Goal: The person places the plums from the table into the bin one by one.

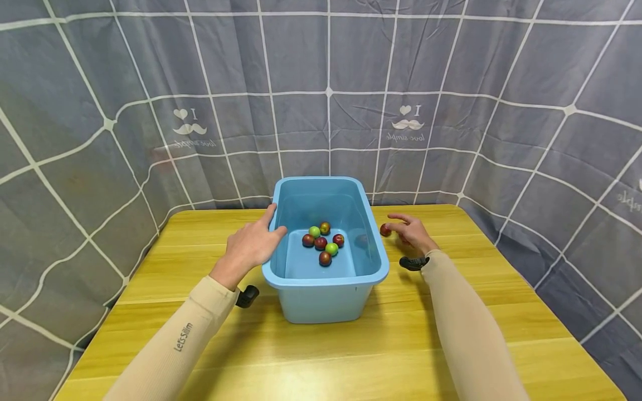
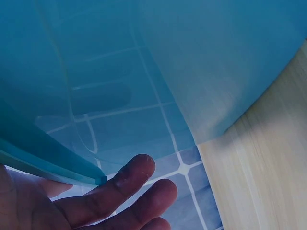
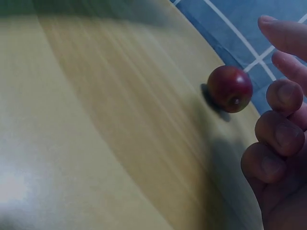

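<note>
A light-blue plastic tub [image 1: 321, 282] stands on the wooden table. Several small dark-red fruits like plums [image 1: 308, 240] lie on its floor, along with green ones [image 1: 331, 249]. My left hand [image 1: 253, 242] holds the tub's left rim, thumb over the edge and fingers along the outside, also seen in the left wrist view, where the fingers [image 2: 139, 175] show below the rim. Outside the tub, to its right, one red plum [image 3: 230, 88] rests on the table. My right hand [image 1: 412, 233] is beside it, thumb and forefinger apart, other fingers bent, gripping nothing.
The wooden table [image 1: 200, 312] stretches around the tub on all sides. A grey curtain [image 1: 301, 67] with white grid lines hangs behind the table and along both sides. A black band [image 1: 413, 263] is on my right wrist, another [image 1: 247, 296] on my left.
</note>
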Demonstrator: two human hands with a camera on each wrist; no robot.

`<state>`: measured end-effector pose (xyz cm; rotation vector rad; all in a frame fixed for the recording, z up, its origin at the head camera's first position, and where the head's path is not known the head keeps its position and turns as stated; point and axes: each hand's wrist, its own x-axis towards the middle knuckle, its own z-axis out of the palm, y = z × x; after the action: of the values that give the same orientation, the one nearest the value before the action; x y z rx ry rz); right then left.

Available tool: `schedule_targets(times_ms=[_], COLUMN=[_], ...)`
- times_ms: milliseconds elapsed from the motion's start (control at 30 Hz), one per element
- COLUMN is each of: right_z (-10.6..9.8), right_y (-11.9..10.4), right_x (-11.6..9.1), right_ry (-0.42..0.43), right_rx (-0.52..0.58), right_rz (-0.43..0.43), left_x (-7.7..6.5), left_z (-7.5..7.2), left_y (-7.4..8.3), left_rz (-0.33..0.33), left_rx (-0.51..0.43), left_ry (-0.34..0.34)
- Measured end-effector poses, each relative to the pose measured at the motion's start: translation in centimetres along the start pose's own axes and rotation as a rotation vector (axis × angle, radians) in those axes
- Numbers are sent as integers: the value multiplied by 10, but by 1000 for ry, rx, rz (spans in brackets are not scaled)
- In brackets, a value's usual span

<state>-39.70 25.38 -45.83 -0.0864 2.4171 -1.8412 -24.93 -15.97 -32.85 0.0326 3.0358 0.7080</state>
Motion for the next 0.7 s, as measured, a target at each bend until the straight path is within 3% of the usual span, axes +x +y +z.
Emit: schedule_targets(times_ms=[200, 700], right_z=[4, 12], right_y=[8, 12], right_x=[2, 2], right_ry=[40, 79], right_rx=[-41, -133], right_rz=[54, 95], left_x=[0, -1], left_z=[0, 0], left_y=[1, 2], left_rz=[-1, -5], left_rx=[3, 2], left_ry=[5, -2])
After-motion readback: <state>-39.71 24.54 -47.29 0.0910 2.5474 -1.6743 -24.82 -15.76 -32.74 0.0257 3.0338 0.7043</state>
